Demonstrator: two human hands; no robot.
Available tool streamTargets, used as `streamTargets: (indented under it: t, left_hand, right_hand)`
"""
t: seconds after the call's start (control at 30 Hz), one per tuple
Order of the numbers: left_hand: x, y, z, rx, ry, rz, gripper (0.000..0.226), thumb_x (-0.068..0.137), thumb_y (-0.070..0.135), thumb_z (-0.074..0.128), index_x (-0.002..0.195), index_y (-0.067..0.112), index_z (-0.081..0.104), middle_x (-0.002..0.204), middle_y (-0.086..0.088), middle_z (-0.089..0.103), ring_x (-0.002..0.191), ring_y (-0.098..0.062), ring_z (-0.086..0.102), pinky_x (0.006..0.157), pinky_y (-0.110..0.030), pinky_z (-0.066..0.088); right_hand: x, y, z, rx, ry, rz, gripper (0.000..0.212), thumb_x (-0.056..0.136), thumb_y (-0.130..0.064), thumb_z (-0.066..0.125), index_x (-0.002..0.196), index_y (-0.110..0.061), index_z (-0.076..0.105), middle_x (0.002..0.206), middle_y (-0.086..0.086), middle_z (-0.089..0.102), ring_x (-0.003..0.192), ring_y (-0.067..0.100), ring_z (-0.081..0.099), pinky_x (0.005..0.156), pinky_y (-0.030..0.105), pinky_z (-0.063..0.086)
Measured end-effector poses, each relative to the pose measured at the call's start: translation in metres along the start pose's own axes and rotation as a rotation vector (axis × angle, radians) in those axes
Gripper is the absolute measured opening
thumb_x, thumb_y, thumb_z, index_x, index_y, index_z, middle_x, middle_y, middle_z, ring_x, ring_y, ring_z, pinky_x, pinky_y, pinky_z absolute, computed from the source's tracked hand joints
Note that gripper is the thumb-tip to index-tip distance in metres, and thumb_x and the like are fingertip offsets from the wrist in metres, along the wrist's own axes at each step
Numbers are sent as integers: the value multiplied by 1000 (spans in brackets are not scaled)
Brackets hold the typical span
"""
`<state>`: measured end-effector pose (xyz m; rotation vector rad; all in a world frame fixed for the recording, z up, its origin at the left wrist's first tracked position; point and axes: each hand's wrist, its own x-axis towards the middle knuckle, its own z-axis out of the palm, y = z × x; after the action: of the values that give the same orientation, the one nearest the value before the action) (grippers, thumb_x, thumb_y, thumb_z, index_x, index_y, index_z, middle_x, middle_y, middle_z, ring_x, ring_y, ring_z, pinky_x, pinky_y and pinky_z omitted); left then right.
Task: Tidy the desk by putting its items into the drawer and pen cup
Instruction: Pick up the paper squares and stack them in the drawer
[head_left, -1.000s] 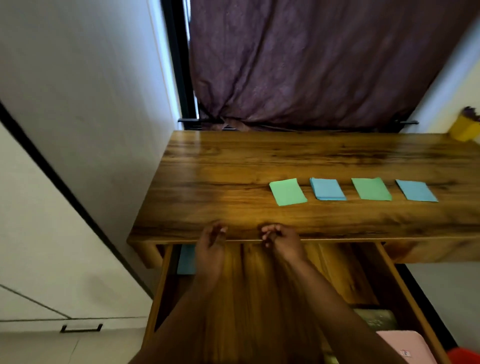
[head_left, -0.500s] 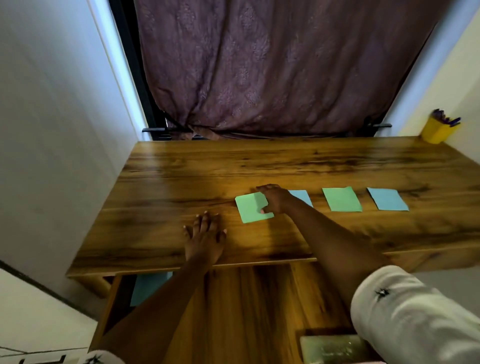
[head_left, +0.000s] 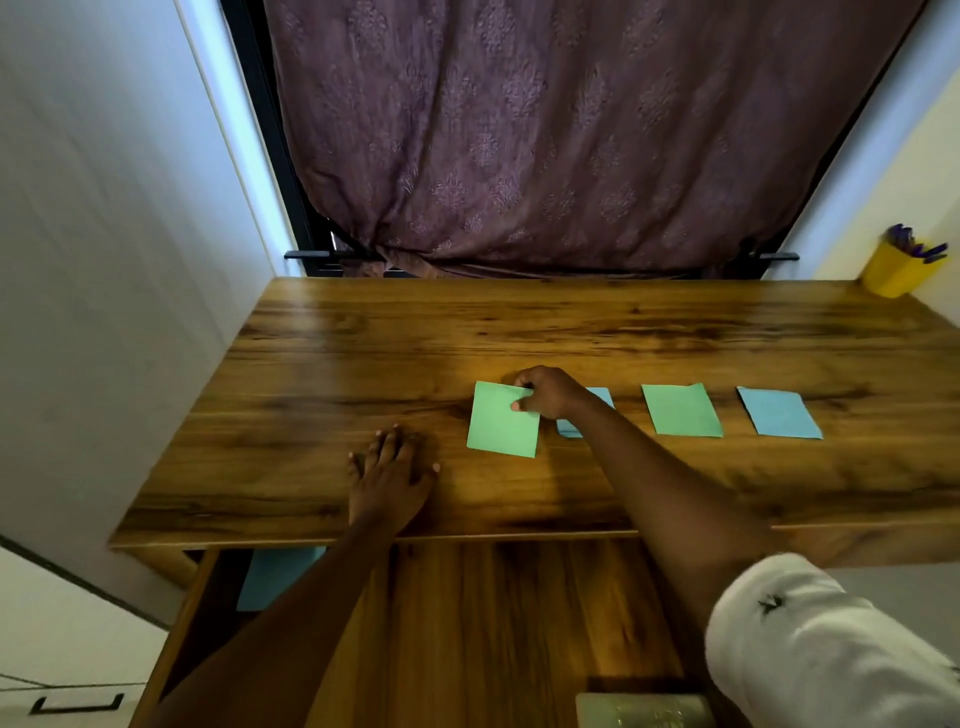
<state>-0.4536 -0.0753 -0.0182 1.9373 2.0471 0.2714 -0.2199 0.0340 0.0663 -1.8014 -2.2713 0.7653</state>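
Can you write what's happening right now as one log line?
right hand: pinches leftmost green note | left hand: flat on desk | drawer: open

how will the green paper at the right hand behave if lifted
Probably floppy and very light: the green paper looks thin and flat. On the glossy desk it likely slides easily; the right hand pinches its corner.

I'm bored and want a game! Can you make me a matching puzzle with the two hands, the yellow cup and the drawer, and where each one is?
Things:
1. left hand
2. right hand
3. yellow cup
4. drawer

Places:
A. far right corner of the desk
B. pinching the leftmost green note
C. pulled open below the desk's front edge
D. flat on the desk, fingers spread

Pairs: 1-D, 2-B, 3-A, 4-C
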Motion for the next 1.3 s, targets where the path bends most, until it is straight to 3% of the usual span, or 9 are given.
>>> streamTargets:
  t: [0.07,0.17,0.23,0.4,0.6,0.77,1.0,1.17,1.3]
  left_hand:
    - [1,6,-8,-298,13,-67,57,91,59,42,142,34,37,157,2,22,145,-21,12,115,-50,1]
    - [-12,39,-27,-1088,-65,-91,47,87,45,58,130,28,52,137,3,51,125,-16,47,103,-38,37]
    - [-20,62,-31,-1265,-183,-35,47,82,35,64,126,20,57,126,-3,62,111,-18,61,91,-36,50]
    - [-22,93,-19,-1352,-155,-166,14,85,14,66,99,16,66,112,-15,68,99,-29,66,87,-44,53]
    - [-10,93,-9,-1335,-89,-384,41,79,25,73,115,11,61,114,-11,65,105,-31,59,95,-51,46]
    - [-2,92,2,-1315,-103,-465,56,75,29,76,123,12,53,118,-11,61,108,-32,56,97,-55,44]
    - [3,101,7,-1412,-79,-494,43,85,14,66,125,11,52,118,-15,60,110,-35,56,93,-50,47]
    - [5,102,6,-1434,-68,-513,42,87,14,62,128,11,51,122,-16,57,112,-35,54,92,-49,46]
    - [0,100,1,-1503,-59,-528,42,90,13,57,131,11,47,124,-18,54,114,-37,51,88,-50,47]
  right_hand:
    - [-17,1,-5,167,-8,-10,27,87,-18,65,112,-9,63,117,10,64,105,23,59,81,31,45]
    - [-45,-3,-9,262,-104,-63,23,89,-17,63,111,-10,63,113,6,66,99,17,61,81,28,48]
    - [-59,-7,-9,302,-149,-88,23,88,-17,64,110,-10,64,109,4,68,95,14,62,75,22,48]
    - [-68,0,-15,412,-116,-89,19,84,-16,69,102,-11,67,94,-1,68,88,10,61,77,22,47]
    - [-38,61,-39,207,197,52,26,83,-4,66,109,-5,65,115,11,66,111,25,60,95,29,43]
    - [-13,95,-44,-282,-125,76,82,79,-27,75,147,-15,30,151,9,33,136,28,33,110,35,32]
    - [11,96,-41,-531,-240,36,105,66,-47,81,149,-20,23,151,10,26,139,32,22,112,47,26]
    - [15,96,-44,-470,-198,38,86,72,-42,78,143,-18,37,146,12,34,136,33,27,108,45,29]
    - [2,94,-55,-37,-201,31,39,89,-17,63,126,-11,54,122,7,57,112,26,55,79,29,46]
